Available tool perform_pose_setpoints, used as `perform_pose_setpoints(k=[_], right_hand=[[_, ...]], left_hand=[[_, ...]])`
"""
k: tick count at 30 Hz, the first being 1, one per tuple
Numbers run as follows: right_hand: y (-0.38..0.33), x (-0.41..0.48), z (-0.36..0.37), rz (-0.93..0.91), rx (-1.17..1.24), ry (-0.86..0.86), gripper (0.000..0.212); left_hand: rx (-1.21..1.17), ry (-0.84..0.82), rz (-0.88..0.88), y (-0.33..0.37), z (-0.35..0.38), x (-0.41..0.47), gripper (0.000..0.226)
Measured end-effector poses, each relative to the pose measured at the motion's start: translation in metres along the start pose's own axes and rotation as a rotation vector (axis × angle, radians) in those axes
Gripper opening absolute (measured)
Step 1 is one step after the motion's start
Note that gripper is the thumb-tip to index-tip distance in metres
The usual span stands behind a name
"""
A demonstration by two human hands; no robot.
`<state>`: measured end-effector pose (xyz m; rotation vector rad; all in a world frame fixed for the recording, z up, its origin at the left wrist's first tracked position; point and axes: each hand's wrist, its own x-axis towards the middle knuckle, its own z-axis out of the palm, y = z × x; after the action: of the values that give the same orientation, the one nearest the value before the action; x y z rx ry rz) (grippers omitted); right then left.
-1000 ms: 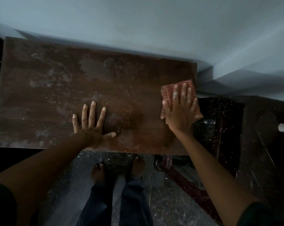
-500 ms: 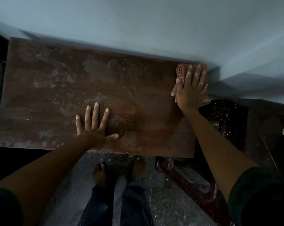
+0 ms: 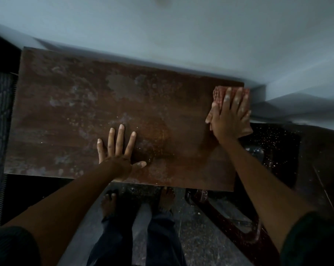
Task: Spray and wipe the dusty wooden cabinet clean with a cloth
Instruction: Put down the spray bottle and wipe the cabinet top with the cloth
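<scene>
Wiping looks roughly half done: the right hand (image 3: 229,121), grip spread flat, presses the cloth (image 3: 219,95) on the cabinet (image 3: 76,116) at its far right corner, where the wood looks cleaner, while pale dust blotches cover the left and middle, and the left hand (image 3: 116,160) rests flat, fingers spread.

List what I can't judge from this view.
Head view only.
Cloth: mostly under the right hand; its underside is hidden.
Cabinet: only the top shows; front and sides lie out of sight below it.
Patch under the left hand: covered.
Cabinet's far edge: motion-blurred.
Spray bottle: not in frame.
</scene>
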<state>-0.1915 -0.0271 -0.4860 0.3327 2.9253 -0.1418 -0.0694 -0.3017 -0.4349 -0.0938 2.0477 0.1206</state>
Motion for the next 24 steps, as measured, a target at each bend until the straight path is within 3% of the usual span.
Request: perform_pose_setpoints(k=[4,9,13,18,22,24], right_hand=[[-0.026,0.007,0.002,0.044,0.006,0.043,0.06],[-0.058,-0.058,0.012,-0.24,-0.029,-0.007,0.059],[-0.026,-0.124,0.024,-0.296,-0.068,-0.098,0.059],[0.036,-0.148,0.018,0.038,-0.041,-0.127,0.07],[0.012,-0.12,0.009,0.268,0.038,-0.104,0.06],[-0.013,-0.116,0.013,0.24,0.016,-0.093,0.056]], left_hand=[[-0.025,0.018,0.024,-0.003,0.003,0.002,0.091],[-0.033,0.061,0.042,-0.004,0.005,0.001,0.09],[-0.049,0.122,0.06,-0.007,0.011,0.002,0.092],[-0.06,0.193,0.093,-0.007,0.015,0.005,0.092],[-0.062,0.259,0.129,-0.01,0.021,0.008,0.092],[-0.073,0.298,0.146,-0.011,0.025,0.01,0.092]])
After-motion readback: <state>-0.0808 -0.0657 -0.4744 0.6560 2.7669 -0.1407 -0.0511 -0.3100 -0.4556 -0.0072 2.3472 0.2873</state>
